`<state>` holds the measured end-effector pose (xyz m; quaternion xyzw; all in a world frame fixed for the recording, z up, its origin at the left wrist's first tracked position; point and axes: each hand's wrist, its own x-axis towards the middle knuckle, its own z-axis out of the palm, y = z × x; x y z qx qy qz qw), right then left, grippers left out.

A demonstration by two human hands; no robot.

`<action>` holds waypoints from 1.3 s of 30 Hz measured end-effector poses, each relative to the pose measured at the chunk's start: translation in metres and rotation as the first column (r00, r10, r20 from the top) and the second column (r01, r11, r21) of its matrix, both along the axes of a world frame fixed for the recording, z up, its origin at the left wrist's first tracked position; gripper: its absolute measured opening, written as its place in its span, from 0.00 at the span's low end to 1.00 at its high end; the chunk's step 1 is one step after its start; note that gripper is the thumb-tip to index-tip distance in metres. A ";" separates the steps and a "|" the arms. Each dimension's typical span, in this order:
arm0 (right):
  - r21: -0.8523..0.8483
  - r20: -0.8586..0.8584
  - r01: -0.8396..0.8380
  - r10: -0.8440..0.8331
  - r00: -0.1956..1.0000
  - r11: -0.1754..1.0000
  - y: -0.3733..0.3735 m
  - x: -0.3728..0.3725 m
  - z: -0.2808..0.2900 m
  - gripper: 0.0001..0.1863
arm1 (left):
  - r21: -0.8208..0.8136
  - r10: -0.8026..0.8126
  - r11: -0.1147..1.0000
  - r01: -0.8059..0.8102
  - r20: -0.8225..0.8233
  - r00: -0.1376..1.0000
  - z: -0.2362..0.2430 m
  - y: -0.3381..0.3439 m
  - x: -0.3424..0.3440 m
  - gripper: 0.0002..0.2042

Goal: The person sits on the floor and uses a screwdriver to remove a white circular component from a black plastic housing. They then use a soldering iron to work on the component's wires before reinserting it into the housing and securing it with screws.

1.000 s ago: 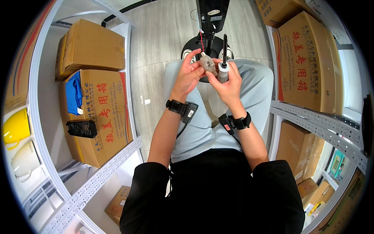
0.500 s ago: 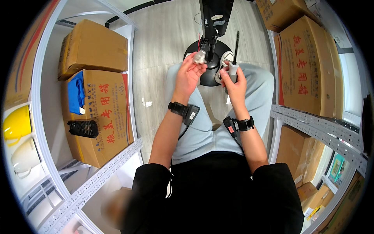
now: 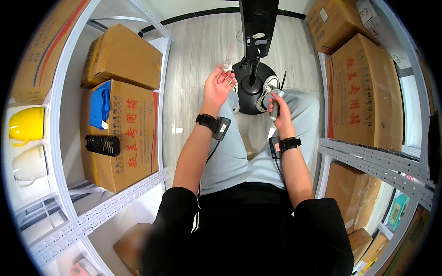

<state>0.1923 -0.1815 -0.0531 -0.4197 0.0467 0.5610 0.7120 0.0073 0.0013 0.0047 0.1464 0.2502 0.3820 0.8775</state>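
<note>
Pale part [image 3: 227, 66], small and irregular in outline, is sitting at the upper fingertips of the left hand [image 3: 217, 93], left of a black stand [image 3: 258, 25] and above the floor [image 3: 186, 69], with a thin red wire [image 3: 229, 50] running up from it. The left hand is showing its palm, fingers loosely curled and half spread; it seems to be holding the part by the thumb and index side, though the exact pinch is too small to make out. The right hand [image 3: 282, 109] is wrapping its fingers around the grey handle of a tool [image 3: 275, 110], whose slim dark shaft [image 3: 283, 79] is pointing up, near a shoe [image 3: 271, 83]. Both hands are standing well apart, so the tool is not touching the part. Judging by that light hold, the part could be slipping out and dropping to the floor, as no work surface is backing it. Any tug on the wire could be twisting the part or straining its joint. With both things hanging in mid-air, the shaft could be skidding off and jabbing the left fingers, and the cable [image 3: 279, 169] at the right wrist could be snagging.
</note>
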 end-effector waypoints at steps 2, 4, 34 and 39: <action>-0.009 0.010 -0.006 0.006 1.000 1.000 -0.001 -0.002 0.000 0.15 | 0.020 0.026 0.999 -0.026 -0.047 0.999 0.003 0.008 0.003 0.20; 0.005 0.008 -0.027 0.027 1.000 1.000 -0.001 -0.007 0.000 0.16 | -0.002 0.021 1.000 -0.021 -0.003 1.000 -0.001 0.016 0.002 0.20; -0.059 0.698 -0.210 0.191 0.690 0.976 0.059 -0.033 0.070 0.28 | -0.121 0.128 0.986 -0.112 0.133 0.983 -0.009 0.027 0.019 0.09; -0.065 0.695 -0.225 0.205 0.689 0.972 0.053 -0.036 0.076 0.26 | -0.102 0.125 0.988 -0.117 0.078 0.989 -0.013 0.029 0.020 0.10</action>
